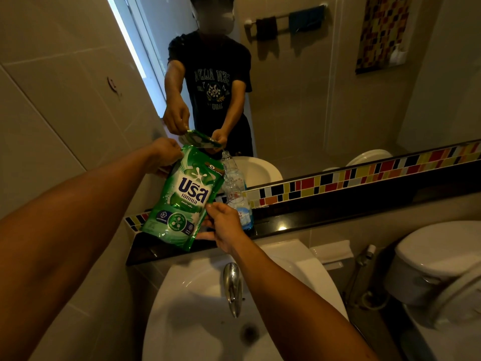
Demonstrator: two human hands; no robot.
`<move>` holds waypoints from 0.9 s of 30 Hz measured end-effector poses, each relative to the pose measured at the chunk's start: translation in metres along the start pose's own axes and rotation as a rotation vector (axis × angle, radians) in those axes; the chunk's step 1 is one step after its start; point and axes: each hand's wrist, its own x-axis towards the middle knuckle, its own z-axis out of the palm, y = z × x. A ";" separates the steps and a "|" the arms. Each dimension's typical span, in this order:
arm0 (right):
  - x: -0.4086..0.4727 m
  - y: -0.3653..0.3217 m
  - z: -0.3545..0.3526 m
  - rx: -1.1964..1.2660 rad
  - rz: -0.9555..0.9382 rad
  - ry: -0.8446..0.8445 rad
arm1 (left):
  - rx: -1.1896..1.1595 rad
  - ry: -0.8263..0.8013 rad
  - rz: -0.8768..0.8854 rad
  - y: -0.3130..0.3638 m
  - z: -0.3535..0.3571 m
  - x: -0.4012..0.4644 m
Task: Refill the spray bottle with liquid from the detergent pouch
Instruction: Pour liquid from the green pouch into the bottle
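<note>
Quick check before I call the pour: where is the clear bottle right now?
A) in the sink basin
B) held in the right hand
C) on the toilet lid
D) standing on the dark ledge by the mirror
D: the clear bottle stands uncapped on the dark ledge, behind the green pouch that both hands hold.

A home bathroom: washbasin (197,303), toilet (429,261), wall mirror (325,100).
</note>
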 end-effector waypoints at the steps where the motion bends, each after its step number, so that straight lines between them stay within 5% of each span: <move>1: 0.000 0.000 0.000 0.000 0.001 0.000 | 0.002 -0.002 0.000 0.000 0.000 0.000; 27: 0.002 0.001 -0.001 -0.005 0.004 -0.008 | 0.010 0.000 0.013 0.001 0.000 0.000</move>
